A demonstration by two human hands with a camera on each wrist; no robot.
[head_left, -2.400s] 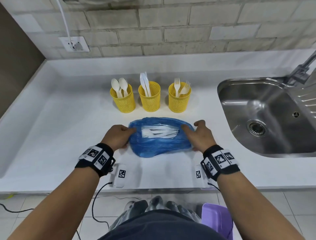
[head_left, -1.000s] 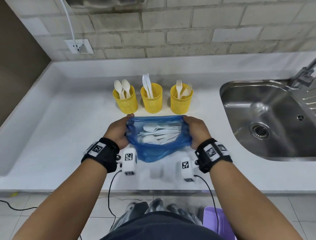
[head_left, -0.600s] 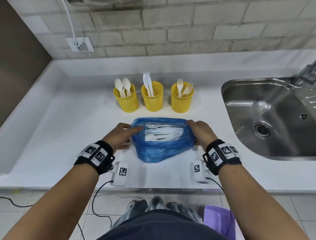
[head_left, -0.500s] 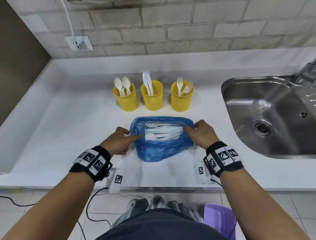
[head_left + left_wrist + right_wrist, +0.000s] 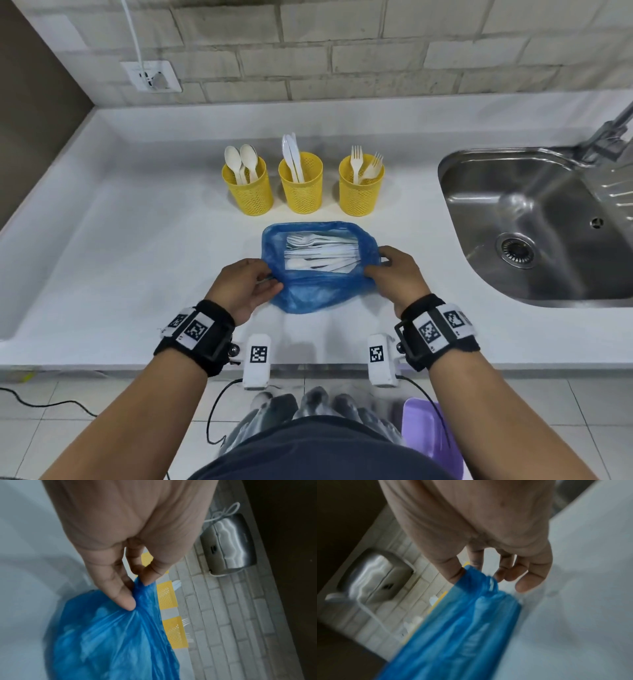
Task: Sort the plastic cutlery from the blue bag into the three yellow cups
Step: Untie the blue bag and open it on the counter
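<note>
Head view: cups [image 5: 300, 192] behind bag [image 5: 317, 274] hold few pieces | cutlery [image 5: 322, 251] mostly unsorted | left hand [image 5: 239, 287], right hand [image 5: 397, 277] pinch bag rim open

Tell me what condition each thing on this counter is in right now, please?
Blue bag: lying on the counter, mouth held open, white cutlery inside.
Left hand: pinching the bag's left edge.
Right hand: pinching the bag's right edge.
Left yellow cup: upright, holding spoons.
Middle yellow cup: upright, holding knives.
Right yellow cup: upright, holding forks.
Sink: empty.
</note>
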